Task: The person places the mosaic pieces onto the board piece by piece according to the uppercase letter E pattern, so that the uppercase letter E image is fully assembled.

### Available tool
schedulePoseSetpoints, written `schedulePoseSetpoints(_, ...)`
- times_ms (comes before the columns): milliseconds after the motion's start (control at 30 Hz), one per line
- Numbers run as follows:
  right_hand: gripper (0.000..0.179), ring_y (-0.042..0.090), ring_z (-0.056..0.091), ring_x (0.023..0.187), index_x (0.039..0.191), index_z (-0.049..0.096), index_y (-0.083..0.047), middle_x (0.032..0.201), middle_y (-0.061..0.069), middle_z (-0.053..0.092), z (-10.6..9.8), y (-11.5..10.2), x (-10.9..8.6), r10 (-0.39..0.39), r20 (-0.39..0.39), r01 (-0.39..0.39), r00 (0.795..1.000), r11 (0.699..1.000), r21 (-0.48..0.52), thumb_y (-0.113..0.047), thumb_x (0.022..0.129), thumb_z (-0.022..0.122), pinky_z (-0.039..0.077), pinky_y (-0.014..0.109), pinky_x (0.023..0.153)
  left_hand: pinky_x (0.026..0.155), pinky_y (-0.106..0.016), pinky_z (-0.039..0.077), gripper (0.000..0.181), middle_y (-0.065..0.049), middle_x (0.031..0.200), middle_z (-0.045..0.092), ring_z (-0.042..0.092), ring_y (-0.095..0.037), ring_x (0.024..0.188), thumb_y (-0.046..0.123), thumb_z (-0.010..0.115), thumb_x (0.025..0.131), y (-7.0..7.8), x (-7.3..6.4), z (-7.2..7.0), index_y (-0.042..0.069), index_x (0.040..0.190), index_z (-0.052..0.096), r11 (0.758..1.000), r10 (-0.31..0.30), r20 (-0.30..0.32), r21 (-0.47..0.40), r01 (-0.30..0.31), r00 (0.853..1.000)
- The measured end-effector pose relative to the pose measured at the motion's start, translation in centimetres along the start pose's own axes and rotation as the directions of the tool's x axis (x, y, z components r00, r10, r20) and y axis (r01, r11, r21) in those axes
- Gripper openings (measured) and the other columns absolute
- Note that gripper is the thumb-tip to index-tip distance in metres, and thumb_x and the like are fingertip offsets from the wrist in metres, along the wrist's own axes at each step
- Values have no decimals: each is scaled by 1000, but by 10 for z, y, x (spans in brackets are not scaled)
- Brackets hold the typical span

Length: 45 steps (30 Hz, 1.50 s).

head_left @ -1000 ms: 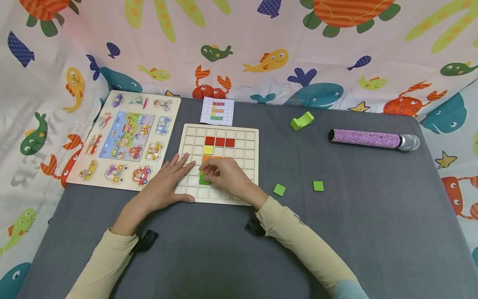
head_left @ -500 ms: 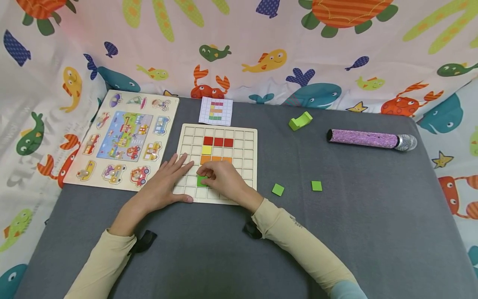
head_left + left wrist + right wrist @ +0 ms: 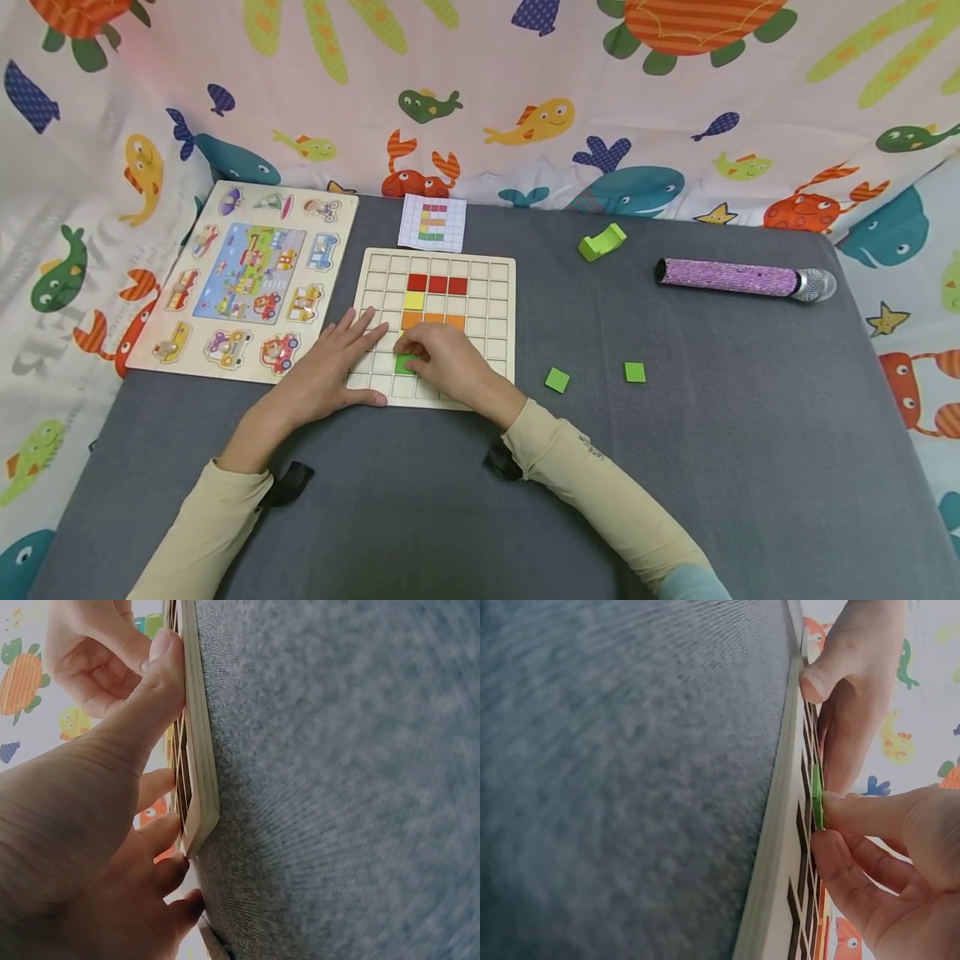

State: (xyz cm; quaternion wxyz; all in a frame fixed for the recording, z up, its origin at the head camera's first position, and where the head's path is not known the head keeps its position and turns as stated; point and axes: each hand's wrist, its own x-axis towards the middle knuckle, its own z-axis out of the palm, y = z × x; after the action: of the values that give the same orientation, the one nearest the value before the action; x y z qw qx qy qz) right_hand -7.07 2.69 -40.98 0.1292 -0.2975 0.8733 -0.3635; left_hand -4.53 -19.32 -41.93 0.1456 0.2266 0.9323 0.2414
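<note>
A pale wooden grid board (image 3: 491,333) lies on the cloth, with red tiles (image 3: 437,285), a yellow tile (image 3: 414,302) and orange tiles (image 3: 412,320) in its cells. My left hand (image 3: 330,367) rests spread over the board's left side, thumb along the near edge. Over the lower middle cells, my right hand (image 3: 446,358) has curled fingers, its thumb and finger pinching a green tile (image 3: 817,796) low at the board's surface. In the head view part of that green tile (image 3: 404,364) shows beside the fingertips. The palm hides several cells.
Two loose green tiles, one nearer (image 3: 557,380) and one farther right (image 3: 634,372), lie right of the board. Behind it is a printed pattern card (image 3: 432,223). A picture puzzle board (image 3: 247,275), green curved block (image 3: 602,242) and pink microphone (image 3: 742,278) lie around.
My right hand has shifted slightly left and down on the board, uncovering more of the green tile. My left hand has stayed in place on the board.
</note>
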Motion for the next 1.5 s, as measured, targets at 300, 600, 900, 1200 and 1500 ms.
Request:
schedulePoseSetpoints(300, 19, 12, 63, 87, 108, 72, -7, 102, 3, 71, -19, 16, -24, -13, -12, 14, 1000, 998, 55, -2, 90, 69, 52, 25, 80, 118, -58, 9, 103, -16, 162, 16, 4, -38, 149, 50, 81, 74, 1, -1, 2, 8, 153, 32, 1000, -9, -1, -6, 9, 1000)
schedulePoseSetpoints(600, 26, 15, 63, 84, 110, 71, -4, 102, 6, 71, -56, 60, -68, 22, -91, -15, 996, 997, 76, -3, 84, 76, 55, 30, 75, 119, -55, 7, 106, -12, 163, 12, 0, -34, 150, 52, 81, 73, -3, -2, 2, 10, 155, 29, 999, -36, 31, 14, 35, 999)
schedulePoseSetpoints(900, 40, 16, 63, 86, 115, 70, -7, 101, 4, 69, -87, 84, -105, 107, -62, -108, 992, 994, -8, -18, 79, 83, 54, 32, 74, 119, -55, 7, 107, -12, 164, 12, -1, -34, 150, 52, 81, 73, -3, -2, 1, 10, 155, 28, 999, -36, 37, 13, 36, 999)
schedulePoseSetpoints(1200, 35, 17, 58, 76, 107, 72, -6, 86, 2, 63, -98, 90, -121, 142, -9, -143, 990, 989, -48, -10, 75, 85, 50, 29, 66, 119, -55, 6, 107, -11, 164, 11, -1, -33, 150, 52, 81, 73, -2, 1, 0, 11, 155, 27, 999, -37, 32, 19, 36, 999)
schedulePoseSetpoints(1500, 25, 13, 60, 73, 101, 72, -5, 83, 1, 64, -109, 91, -117, 188, 8, -188, 982, 982, -15, -2, 78, 81, 51, 29, 66, 119, -55, 7, 107, -12, 164, 12, -1, -33, 150, 51, 82, 72, 0, 1, 0, 11, 155, 28, 999, -33, 28, 11, 32, 999)
